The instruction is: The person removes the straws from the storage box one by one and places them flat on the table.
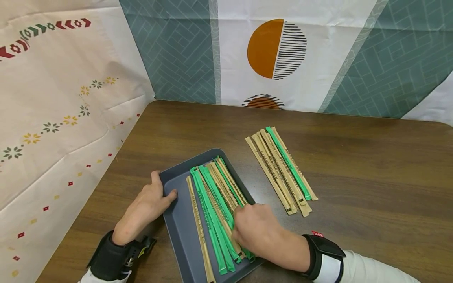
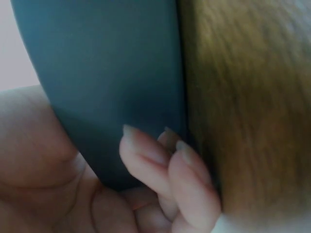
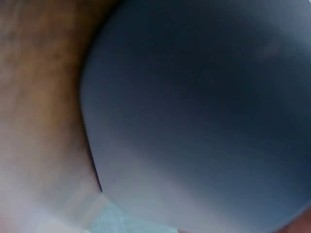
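Note:
In the head view, a dark grey tray (image 1: 178, 224) lies tilted to the table's edges. My left hand (image 1: 150, 200) grips its left wall, thumb over the rim; in the left wrist view, curled fingers (image 2: 192, 179) lie against the outer wall. Slim green and tan paper-wrapped sticks (image 1: 214, 220) with small dark print lie side by side in the tray, one tan stick (image 1: 199, 228) apart at the left. My right hand (image 1: 256, 230) is over the tray's right side, bent down onto the sticks. Its fingertips are hidden. The right wrist view shows the tray's outer wall (image 3: 194, 121).
To the right of the tray, on the brown wooden table (image 1: 371, 169), lies a loose group of tan sticks (image 1: 270, 167) with one green stick (image 1: 288, 163) among them. Patterned cloth (image 1: 177, 51) hangs behind the table, and a white printed cloth (image 1: 70, 149) borders its left side.

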`<state>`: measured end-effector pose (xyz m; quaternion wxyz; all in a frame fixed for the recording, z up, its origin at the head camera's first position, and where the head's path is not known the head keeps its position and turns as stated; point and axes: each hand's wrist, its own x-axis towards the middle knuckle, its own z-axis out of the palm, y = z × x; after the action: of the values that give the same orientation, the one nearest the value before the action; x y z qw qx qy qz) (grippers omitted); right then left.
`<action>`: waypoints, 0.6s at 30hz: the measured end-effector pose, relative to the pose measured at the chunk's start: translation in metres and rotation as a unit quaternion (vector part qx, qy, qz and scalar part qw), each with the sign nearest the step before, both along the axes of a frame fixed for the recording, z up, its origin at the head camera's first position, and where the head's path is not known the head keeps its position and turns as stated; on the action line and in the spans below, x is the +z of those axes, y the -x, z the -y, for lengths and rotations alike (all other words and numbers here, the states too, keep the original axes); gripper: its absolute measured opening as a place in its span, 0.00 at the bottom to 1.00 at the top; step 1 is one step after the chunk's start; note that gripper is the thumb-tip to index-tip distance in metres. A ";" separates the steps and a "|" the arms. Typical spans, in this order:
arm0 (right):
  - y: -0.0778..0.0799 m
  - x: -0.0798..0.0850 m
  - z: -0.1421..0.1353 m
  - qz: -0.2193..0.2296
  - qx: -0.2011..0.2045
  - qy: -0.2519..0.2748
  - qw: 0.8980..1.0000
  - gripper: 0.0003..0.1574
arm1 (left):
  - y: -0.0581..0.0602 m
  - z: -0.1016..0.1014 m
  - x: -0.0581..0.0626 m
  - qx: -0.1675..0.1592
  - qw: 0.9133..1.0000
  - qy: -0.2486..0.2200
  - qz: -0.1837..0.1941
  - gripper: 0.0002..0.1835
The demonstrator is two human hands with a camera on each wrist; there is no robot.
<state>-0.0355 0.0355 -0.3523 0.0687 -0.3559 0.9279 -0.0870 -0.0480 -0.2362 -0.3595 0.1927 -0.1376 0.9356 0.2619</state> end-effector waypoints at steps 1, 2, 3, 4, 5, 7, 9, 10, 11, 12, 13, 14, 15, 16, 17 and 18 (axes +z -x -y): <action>0.001 0.001 -0.001 -0.007 -0.001 0.008 1.000 0.17 | 0.000 0.000 0.000 0.000 1.000 0.000 0.000 0.41; 0.001 0.002 -0.002 -0.012 -0.004 0.016 1.000 0.17 | 0.000 0.000 0.000 0.000 1.000 0.000 -0.001 0.41; 0.002 0.003 -0.003 -0.014 -0.007 0.023 1.000 0.17 | 0.000 0.000 0.000 -0.001 1.000 0.000 -0.001 0.41; 0.003 0.005 -0.004 -0.013 -0.009 0.031 0.999 0.17 | 0.000 0.000 0.000 -0.001 1.000 -0.001 -0.001 0.41; 0.004 0.006 -0.004 -0.015 -0.010 0.033 0.999 0.16 | 0.000 0.000 0.000 -0.002 1.000 -0.001 -0.003 0.41; 0.005 0.010 -0.006 -0.030 -0.009 0.035 0.999 0.14 | 0.000 0.000 0.001 -0.003 1.000 0.000 -0.005 0.41; 0.008 0.014 -0.009 -0.055 -0.004 0.047 0.997 0.12 | 0.000 0.000 0.001 -0.003 1.000 -0.003 -0.005 0.41; 0.009 0.016 -0.010 -0.071 -0.002 0.054 0.996 0.11 | 0.000 0.000 0.000 -0.004 1.000 -0.004 -0.006 0.41; 0.010 0.019 -0.012 -0.090 0.001 0.062 0.994 0.11 | 0.000 0.000 0.000 -0.005 1.000 -0.004 -0.006 0.40; 0.012 0.021 -0.014 -0.107 0.003 0.074 0.992 0.10 | 0.000 0.000 0.000 -0.005 1.000 -0.005 -0.006 0.40; 0.014 0.024 -0.016 -0.118 0.004 0.087 0.989 0.10 | 0.000 0.000 0.000 -0.006 1.000 -0.006 -0.007 0.40; 0.016 0.027 -0.018 -0.129 0.002 0.098 0.987 0.10 | 0.000 0.000 0.000 -0.006 1.000 -0.006 -0.008 0.40; 0.018 0.029 -0.020 -0.133 0.001 0.109 0.985 0.10 | 0.000 0.000 0.000 -0.007 1.000 -0.006 -0.009 0.40; 0.021 0.032 -0.023 -0.134 -0.002 0.116 0.984 0.10 | 0.000 0.000 0.000 -0.008 1.000 -0.005 -0.009 0.40; 0.024 0.034 -0.025 -0.136 -0.006 0.122 0.983 0.10 | 0.000 0.000 0.000 -0.007 1.000 -0.005 -0.008 0.40; 0.027 0.036 -0.028 -0.134 -0.011 0.127 0.983 0.10 | 0.000 0.000 0.000 -0.006 1.000 -0.006 -0.007 0.40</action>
<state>-0.0629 0.0631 -0.3164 -0.1026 -0.3598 0.9141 -0.1563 -0.0476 -0.2361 -0.3595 0.1890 -0.1290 0.9361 0.2672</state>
